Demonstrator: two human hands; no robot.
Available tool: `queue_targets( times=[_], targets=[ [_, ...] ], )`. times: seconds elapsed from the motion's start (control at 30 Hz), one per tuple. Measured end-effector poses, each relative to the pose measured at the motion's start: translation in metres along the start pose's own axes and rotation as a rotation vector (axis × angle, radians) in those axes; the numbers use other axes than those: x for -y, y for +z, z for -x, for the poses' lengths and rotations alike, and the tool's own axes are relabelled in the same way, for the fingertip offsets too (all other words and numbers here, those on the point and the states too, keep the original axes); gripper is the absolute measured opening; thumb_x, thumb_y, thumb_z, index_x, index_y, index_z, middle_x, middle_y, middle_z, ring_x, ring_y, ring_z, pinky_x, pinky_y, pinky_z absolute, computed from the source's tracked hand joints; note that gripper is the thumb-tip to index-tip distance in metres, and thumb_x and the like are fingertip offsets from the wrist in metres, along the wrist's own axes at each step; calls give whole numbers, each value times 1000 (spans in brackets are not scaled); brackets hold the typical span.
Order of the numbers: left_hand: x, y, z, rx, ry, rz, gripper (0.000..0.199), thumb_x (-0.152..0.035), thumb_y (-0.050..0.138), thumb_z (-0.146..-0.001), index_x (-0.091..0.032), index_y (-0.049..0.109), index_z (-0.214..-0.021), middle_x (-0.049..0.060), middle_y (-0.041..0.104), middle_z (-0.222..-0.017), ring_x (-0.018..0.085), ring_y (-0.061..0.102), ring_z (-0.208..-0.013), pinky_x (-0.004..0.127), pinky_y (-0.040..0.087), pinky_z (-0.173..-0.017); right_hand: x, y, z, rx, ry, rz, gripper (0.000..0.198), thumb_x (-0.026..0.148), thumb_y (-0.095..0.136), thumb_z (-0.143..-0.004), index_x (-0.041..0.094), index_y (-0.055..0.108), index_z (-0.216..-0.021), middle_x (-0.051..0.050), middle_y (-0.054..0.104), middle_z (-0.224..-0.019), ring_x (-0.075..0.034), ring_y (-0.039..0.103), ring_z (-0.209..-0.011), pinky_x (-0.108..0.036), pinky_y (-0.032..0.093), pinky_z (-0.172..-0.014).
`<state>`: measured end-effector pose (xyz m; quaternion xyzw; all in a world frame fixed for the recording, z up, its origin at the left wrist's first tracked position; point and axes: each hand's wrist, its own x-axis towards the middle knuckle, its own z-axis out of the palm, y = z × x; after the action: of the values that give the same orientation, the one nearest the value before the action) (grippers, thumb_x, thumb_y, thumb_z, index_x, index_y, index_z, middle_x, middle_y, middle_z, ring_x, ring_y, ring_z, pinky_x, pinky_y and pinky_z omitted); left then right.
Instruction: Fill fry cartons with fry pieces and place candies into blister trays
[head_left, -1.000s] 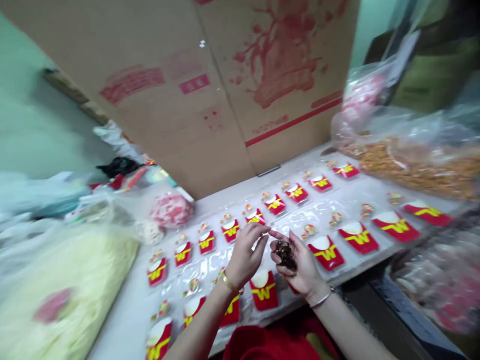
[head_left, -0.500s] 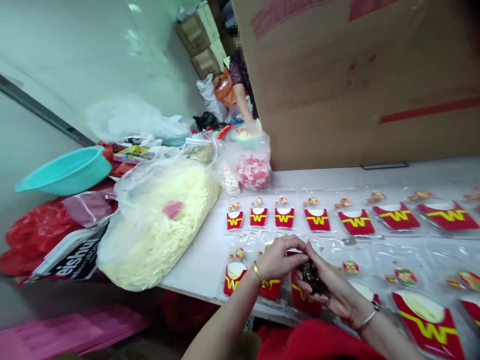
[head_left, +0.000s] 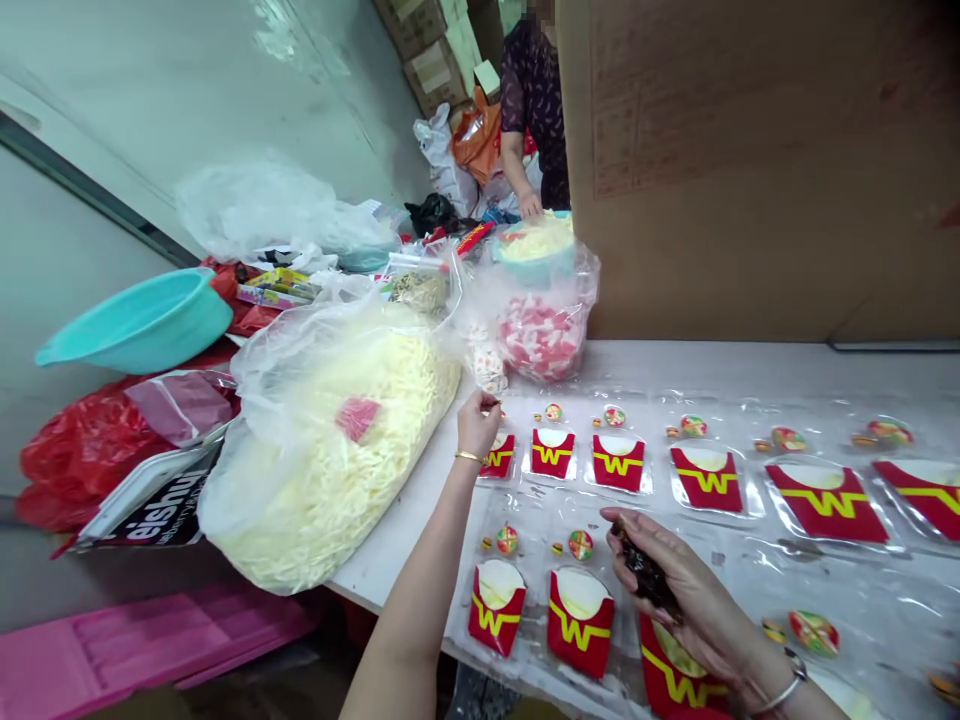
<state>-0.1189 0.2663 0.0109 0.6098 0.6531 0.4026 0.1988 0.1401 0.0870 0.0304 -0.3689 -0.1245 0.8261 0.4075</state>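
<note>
My left hand (head_left: pixel 478 428) reaches over the far-left end of the back row of clear plastic blister trays (head_left: pixel 585 508), its thumb and forefinger pinched together. What they hold is too small to make out. It partly covers a red fry-box-shaped piece (head_left: pixel 501 456) with a yellow W. Over the front row, my right hand (head_left: pixel 694 585) is cupped around a clump of glossy dark brown small pieces (head_left: pixel 646 572). Beneath it, another red fry-box piece (head_left: pixel 675 668) is partly hidden. Small round pizza-like pieces (head_left: pixel 580 545) and tiny burger-like pieces (head_left: pixel 557 549) sit above the boxes.
Left of the trays lies a big clear bag of pale yellow strips (head_left: pixel 352 480). Behind stand a bag of pink-and-white pieces (head_left: pixel 546 340) and a turquoise basin (head_left: pixel 142 325). A cardboard box (head_left: pixel 757 190) walls off the back. A co-worker's hand (head_left: pixel 529 203) is at a bowl (head_left: pixel 536 262).
My left hand has left my right hand and moved away to the back-left end of the trays. My right hand still holds the dark clump. The view has shifted, showing more of the co-worker.
</note>
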Motion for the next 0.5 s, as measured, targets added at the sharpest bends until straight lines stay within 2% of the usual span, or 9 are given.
queue_targets(
  times=[0.1, 0.27, 0.4, 0.5],
  targets=[
    [17, 7, -22, 38, 79, -248, 10, -11, 51, -73, -16, 57, -78, 2, 62, -78, 14, 57, -75, 27, 42, -74, 1, -2, -7, -28, -29, 14, 25, 43, 65, -81, 24, 59, -95, 0, 52, -76, -6, 35, -49, -13, 18, -33],
    [20, 16, -31, 162, 137, -575, 16, -11, 50, -75, -18, 60, -85, 6, 65, -89, 20, 58, -88, 33, 37, -82, 9, -2, -18, -55, -61, -37, 23, 42, 64, -82, 23, 58, -94, 0, 51, -76, -6, 37, -49, -14, 21, -34],
    [16, 11, -29, 230, 187, -690, 21, -12, 52, -76, -20, 62, -93, 7, 66, -97, 23, 56, -97, 38, 33, -88, 16, 0, -26, -48, -69, -73, 22, 39, 64, -82, 22, 59, -94, -1, 55, -81, -6, 39, -50, -14, 24, -34],
    [3, 7, -18, 209, 188, -672, 24, -11, 51, -77, -21, 64, -96, 7, 65, -103, 24, 55, -100, 41, 31, -92, 21, 2, -32, -16, -97, -107, 23, 37, 63, -82, 21, 59, -97, -2, 57, -84, -7, 43, -53, -14, 24, -35]
  ],
)
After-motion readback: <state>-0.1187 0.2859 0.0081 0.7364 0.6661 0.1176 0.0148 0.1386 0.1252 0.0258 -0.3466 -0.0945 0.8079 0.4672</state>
